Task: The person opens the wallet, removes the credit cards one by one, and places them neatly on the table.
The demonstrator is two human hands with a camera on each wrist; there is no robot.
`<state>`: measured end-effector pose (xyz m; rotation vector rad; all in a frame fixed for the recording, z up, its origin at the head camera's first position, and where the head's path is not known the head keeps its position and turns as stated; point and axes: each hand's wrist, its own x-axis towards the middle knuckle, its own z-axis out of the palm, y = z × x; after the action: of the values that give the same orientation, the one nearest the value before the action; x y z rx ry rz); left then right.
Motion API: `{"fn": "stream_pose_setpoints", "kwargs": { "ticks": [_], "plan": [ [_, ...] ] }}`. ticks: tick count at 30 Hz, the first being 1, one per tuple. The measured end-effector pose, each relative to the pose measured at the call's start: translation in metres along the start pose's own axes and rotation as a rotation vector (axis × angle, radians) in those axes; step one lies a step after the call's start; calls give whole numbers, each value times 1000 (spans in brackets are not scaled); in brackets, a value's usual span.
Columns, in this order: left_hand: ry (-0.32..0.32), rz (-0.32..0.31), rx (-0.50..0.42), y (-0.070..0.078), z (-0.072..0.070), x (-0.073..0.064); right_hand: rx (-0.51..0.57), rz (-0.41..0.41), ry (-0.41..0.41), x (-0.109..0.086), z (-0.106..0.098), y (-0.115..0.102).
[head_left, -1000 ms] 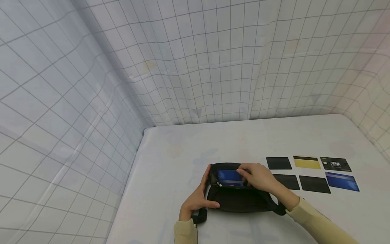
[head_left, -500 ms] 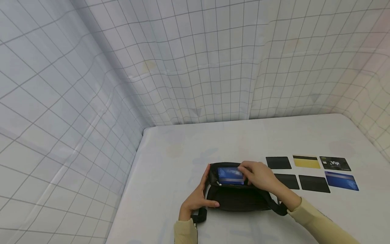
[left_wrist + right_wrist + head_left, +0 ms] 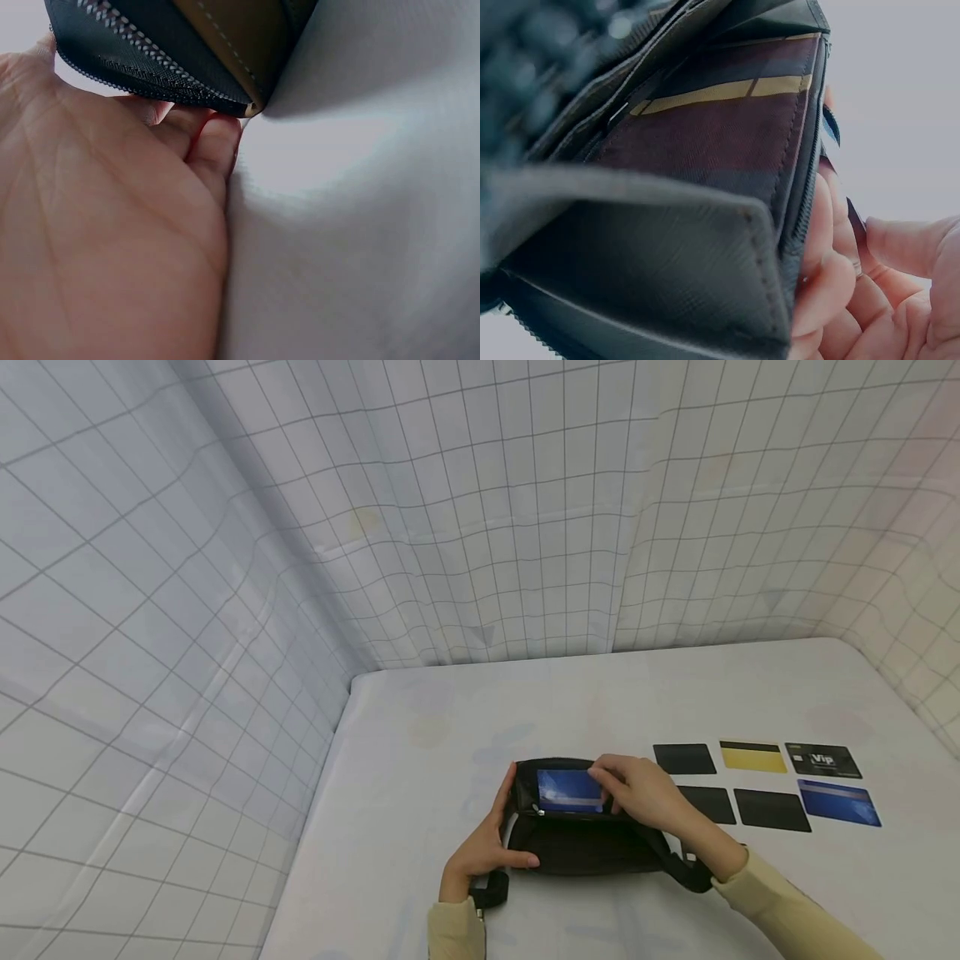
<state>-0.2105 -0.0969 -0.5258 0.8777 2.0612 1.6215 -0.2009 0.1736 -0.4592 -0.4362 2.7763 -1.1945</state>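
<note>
Pinching the blue card (image 3: 568,788) over the black pouch (image 3: 585,843), her right hand (image 3: 637,793) could snag it on the zipper while her left hand (image 3: 480,852) grips the pouch's nine-o'clock end.

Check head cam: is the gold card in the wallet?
No: the gold card lies on the table among other cards, right of the wallet.

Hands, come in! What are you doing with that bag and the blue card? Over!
Left hand holds the black bag at its end. Right hand pinches the blue card at the bag's open top. Nothing in the way; six more cards lie to the right.
</note>
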Motion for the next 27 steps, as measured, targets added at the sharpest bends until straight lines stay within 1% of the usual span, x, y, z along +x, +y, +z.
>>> {"fn": "stream_pose_setpoints", "kwargs": {
  "ticks": [11,17,22,27],
  "plan": [
    [-10,-12,14,2,0,0,16,18,37,-3,-7,0],
    [-4,-1,23,0,0,0,11,31,44,-4,-10,1],
    [8,2,20,0,0,-1,11,31,57,-6,-16,2],
    [-1,-5,21,0,-1,0,23,45,80,-8,-23,2]
  ]
}}
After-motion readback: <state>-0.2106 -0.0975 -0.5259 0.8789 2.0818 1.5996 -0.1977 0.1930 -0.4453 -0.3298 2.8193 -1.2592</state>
